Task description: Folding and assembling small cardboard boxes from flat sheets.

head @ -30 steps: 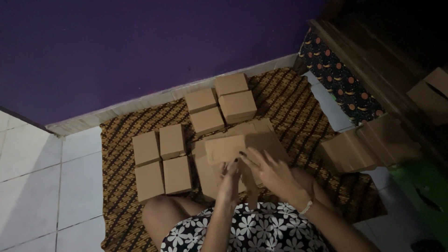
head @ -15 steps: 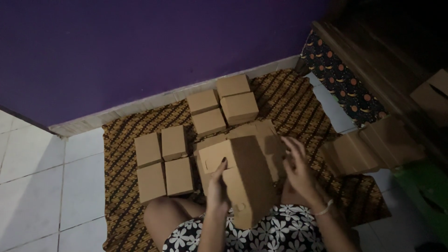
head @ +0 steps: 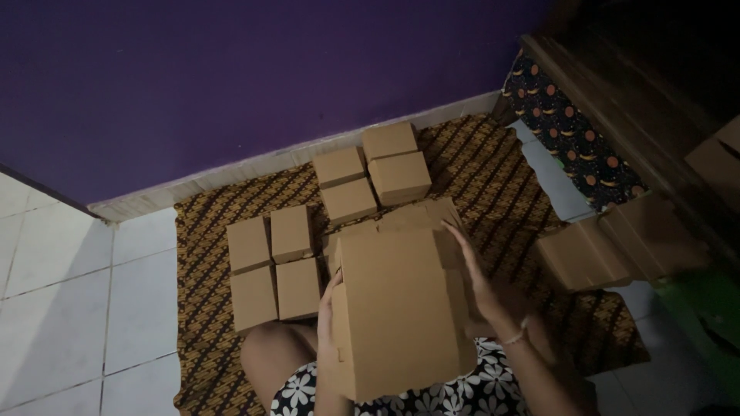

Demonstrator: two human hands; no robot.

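Both hands brace an unfolded brown cardboard box blank [head: 401,308] over the lap: left hand [head: 330,316] grasps its left edge, right hand [head: 478,281] seemingly presses flat, steadying it.

A flat, unfolded brown cardboard box blank [head: 397,308] is held tilted above the lap, flaps at its far edge.

A deep purple wall [head: 231,85] fills the top of the view, meeting a floor of pale square tiles [head: 62,308] along a light skirting strip [head: 254,166]. A brown patterned mat [head: 493,169] covers the tiles, and dark wooden furniture [head: 640,108] stands at the right. The light is dim.
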